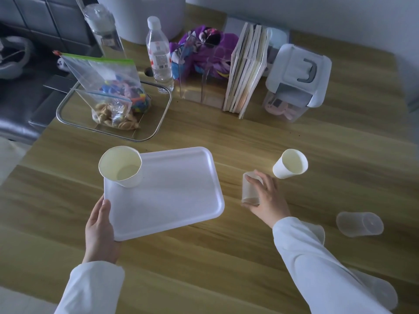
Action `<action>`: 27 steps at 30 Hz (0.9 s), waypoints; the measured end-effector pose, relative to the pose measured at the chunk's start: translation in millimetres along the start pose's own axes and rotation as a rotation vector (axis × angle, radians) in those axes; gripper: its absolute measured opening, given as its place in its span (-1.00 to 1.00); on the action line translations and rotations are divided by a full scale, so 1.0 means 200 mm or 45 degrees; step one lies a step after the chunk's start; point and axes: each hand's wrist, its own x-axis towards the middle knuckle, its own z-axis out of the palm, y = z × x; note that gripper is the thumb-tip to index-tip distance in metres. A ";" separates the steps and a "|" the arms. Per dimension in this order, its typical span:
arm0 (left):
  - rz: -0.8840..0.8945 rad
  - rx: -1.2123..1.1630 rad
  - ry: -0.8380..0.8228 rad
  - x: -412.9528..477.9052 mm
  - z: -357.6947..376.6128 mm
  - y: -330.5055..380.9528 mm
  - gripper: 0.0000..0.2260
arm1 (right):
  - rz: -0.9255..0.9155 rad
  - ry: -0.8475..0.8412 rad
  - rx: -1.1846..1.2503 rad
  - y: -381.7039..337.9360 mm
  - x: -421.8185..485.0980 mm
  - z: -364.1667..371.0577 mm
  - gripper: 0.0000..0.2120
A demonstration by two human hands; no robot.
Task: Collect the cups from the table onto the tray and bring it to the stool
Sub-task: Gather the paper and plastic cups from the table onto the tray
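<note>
clear plastic cup (250, 189): light, thin-walled, likely slippery; right hand (267, 198) wrapped round its side. tray (172, 189): stiff, left hand (101, 227) pinching near corner.

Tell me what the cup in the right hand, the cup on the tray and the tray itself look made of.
Cup in the right hand: the clear cup looks like thin frosted plastic, since the table shows through it. Cup on the tray: opaque matte white with a rolled rim, probably paper. Tray: smooth, faintly glossy white, likely plastic or melamine.
</note>
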 end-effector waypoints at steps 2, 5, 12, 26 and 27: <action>-0.004 0.003 -0.004 0.00 0.00 0.00 -0.84 | 0.031 0.046 -0.035 0.00 -0.01 0.03 -0.27; -0.001 0.016 -0.001 -0.01 0.01 -0.01 -0.84 | 0.086 0.117 -0.098 -0.01 -0.01 0.09 -0.29; -0.002 0.032 0.004 -0.03 0.02 -0.01 -0.83 | 0.257 0.256 -0.102 -0.07 0.02 0.10 -0.39; -0.036 0.028 -0.101 -0.11 0.10 -0.08 -0.81 | 0.191 0.500 0.346 -0.33 -0.02 -0.34 -0.47; -0.041 0.026 -0.124 -0.12 0.10 -0.08 -0.80 | 0.164 0.470 0.357 -0.36 -0.02 -0.36 -0.47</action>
